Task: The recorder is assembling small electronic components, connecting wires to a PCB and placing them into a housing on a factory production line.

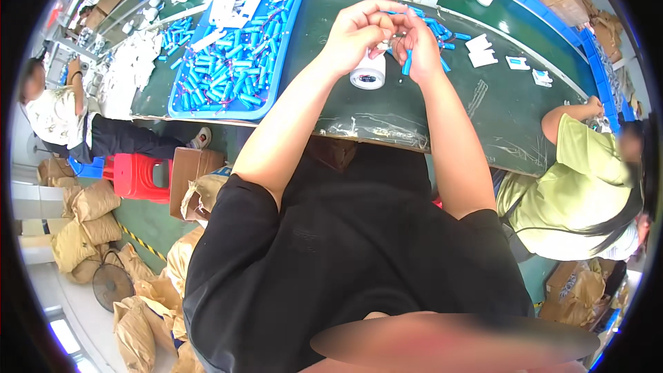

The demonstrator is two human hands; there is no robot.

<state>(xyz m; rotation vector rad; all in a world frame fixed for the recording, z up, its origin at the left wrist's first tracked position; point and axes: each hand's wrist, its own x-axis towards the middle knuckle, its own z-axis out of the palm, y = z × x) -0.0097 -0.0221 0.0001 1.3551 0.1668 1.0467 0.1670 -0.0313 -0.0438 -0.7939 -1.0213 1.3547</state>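
My left hand is closed in a pinch over the green table; the small thing at its fingertips is too small to make out. Close beside it, my right hand curls its fingers around a blue cylindrical battery, which points down from the palm. Thin leads seem to run between the two hands. Just under the left fingers is a white round device with a dark opening facing me; whether the fingers touch it I cannot tell. More blue batteries lie loose just beyond the right hand.
A blue tray heaped with batteries and white cards stands to the left. White flat pieces lie at the right. Behind runs a conveyor with white devices. One person sits left, another right.
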